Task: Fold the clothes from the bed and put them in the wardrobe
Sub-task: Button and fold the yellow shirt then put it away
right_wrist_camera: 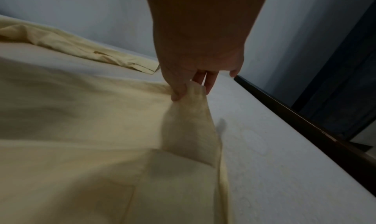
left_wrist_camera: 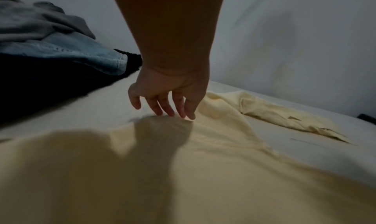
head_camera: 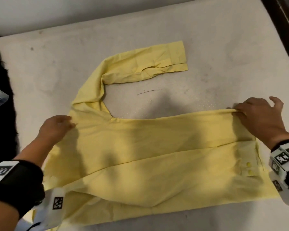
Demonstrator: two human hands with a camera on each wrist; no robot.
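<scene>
yellow shirt (head_camera: 157, 155) flat on bed (head_camera: 223, 55), long axis left-right | right hand (head_camera: 260, 117) grip pinches far right hem corner | left hand (head_camera: 55, 127) fingers relaxed, apparently touching shoulder end | sleeve (head_camera: 140, 67) lies beyond, nearer left hand

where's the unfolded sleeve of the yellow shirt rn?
Head view: the sleeve lies flat on the bed, up from the shirt body, cuff pointing right, clear of both hands.

head: looks steeply down from above onto the pale yellow cotton shirt (head_camera: 140, 155) spread over the white mattress (head_camera: 223, 55)
left wrist: low, close along the left hand (left_wrist_camera: 168, 89); faces the far wall
right wrist: low, close along the right hand (right_wrist_camera: 195, 70)
shared: the shirt's bent sleeve (left_wrist_camera: 284, 115)
</scene>
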